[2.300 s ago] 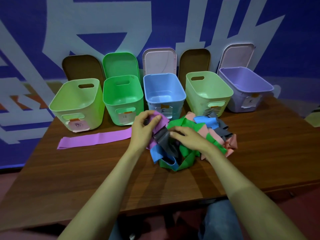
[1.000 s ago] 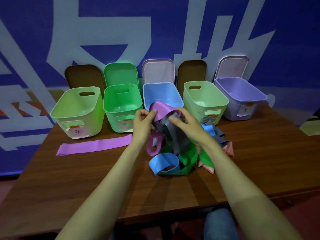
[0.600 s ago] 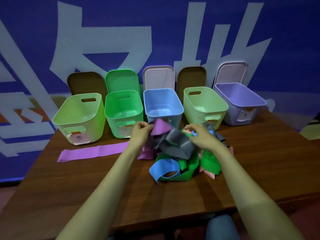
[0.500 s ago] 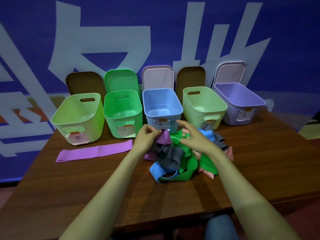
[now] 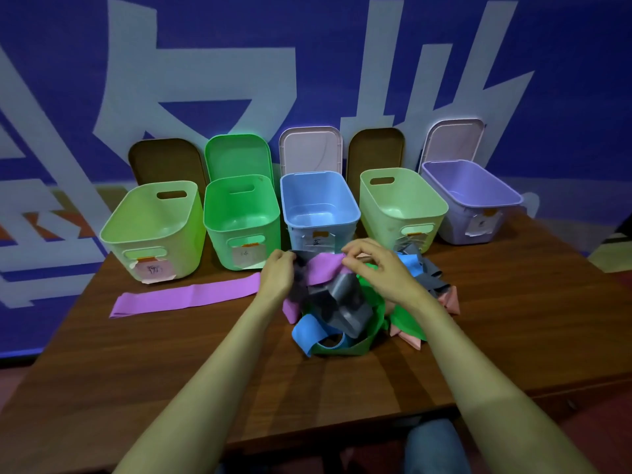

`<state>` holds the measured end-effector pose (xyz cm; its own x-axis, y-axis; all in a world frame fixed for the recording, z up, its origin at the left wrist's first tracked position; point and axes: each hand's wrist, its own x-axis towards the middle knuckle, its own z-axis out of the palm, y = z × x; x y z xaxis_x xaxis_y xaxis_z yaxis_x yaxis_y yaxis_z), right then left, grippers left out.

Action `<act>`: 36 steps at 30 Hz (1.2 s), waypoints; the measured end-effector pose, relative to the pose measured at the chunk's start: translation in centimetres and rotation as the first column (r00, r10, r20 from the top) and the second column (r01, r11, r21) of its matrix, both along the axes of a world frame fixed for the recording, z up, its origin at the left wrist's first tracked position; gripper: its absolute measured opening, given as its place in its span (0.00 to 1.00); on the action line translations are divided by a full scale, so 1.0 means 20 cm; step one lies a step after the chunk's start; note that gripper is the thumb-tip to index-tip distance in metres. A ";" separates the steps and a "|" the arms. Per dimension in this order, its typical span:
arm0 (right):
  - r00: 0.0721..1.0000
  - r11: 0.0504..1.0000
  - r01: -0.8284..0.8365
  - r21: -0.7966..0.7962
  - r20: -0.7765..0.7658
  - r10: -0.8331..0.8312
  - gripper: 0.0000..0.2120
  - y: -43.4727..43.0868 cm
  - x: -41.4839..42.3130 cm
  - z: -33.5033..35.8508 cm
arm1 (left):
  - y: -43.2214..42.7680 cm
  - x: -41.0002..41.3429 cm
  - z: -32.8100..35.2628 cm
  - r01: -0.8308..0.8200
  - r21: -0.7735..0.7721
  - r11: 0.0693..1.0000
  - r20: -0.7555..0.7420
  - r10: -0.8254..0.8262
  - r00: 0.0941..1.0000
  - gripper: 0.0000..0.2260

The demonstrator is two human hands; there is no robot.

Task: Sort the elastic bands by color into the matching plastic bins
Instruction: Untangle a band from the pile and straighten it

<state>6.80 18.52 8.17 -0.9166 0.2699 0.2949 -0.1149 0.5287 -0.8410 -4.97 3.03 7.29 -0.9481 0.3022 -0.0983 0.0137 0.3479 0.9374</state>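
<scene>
Now our right hand (image 5: 383,268) re-pinches the crumpled purple elastic band (image 5: 323,271) our left hand (image 5: 277,273) holds; untangling continues.

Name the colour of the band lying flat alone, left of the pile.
Purple; the band shows best in the head view.

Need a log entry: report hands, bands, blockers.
Status: left hand and right hand pinch purple band above pile. Snag: gray band tangled with it. No bands seen in bins.
</scene>
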 end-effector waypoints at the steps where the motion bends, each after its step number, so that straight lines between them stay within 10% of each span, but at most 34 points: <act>1: 0.999 0.996 -0.025 -0.091 0.039 0.028 0.06 -0.01 0.00 -0.01 | 0.00 0.01 -0.01 0.011 -0.009 1.000 0.009 -0.011 1.000 0.09; 8: 0.939 0.568 0.287 -0.772 0.108 -0.328 0.08 0.01 -0.03 -0.02 | -0.03 0.03 0.01 0.102 0.201 0.974 0.141 -0.132 0.981 0.12; 15: 0.984 0.962 0.127 -0.244 0.153 -0.091 0.11 0.03 0.00 -0.12 | -0.06 0.02 0.06 -0.104 0.544 0.833 0.485 -0.211 0.849 0.04; 19: 0.984 0.872 0.172 -0.458 0.118 -0.132 0.03 0.01 -0.02 -0.07 | -0.05 0.03 0.04 0.086 0.223 0.971 0.173 -0.127 0.977 0.09; 23: 0.998 0.756 0.053 -0.653 0.018 -0.055 0.17 0.03 -0.02 -0.02 | -0.05 0.04 0.06 0.079 -0.246 0.966 -0.102 -0.106 0.989 0.21; 27: 0.988 0.884 -0.016 -0.468 0.126 0.085 0.12 0.05 0.01 -0.05 | -0.06 0.01 0.06 -0.039 0.031 0.999 0.058 0.037 0.998 0.20; 32: 0.980 0.871 0.115 -0.478 0.197 -0.021 0.10 0.12 0.06 -0.12 | -0.09 -0.01 0.05 -0.281 0.532 0.798 0.571 -0.094 0.815 0.11; 36: 0.940 0.576 0.303 -0.760 0.140 -0.310 0.14 0.10 0.03 -0.11 | -0.12 0.01 0.04 0.165 0.377 0.911 0.420 -0.327 0.846 0.20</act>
<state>7.38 20.55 6.06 -0.7346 0.6626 -0.1460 -0.0783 -0.2965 -0.9518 -4.75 0.65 8.13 -0.7029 0.6103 -0.3653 -0.4054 0.0783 0.9108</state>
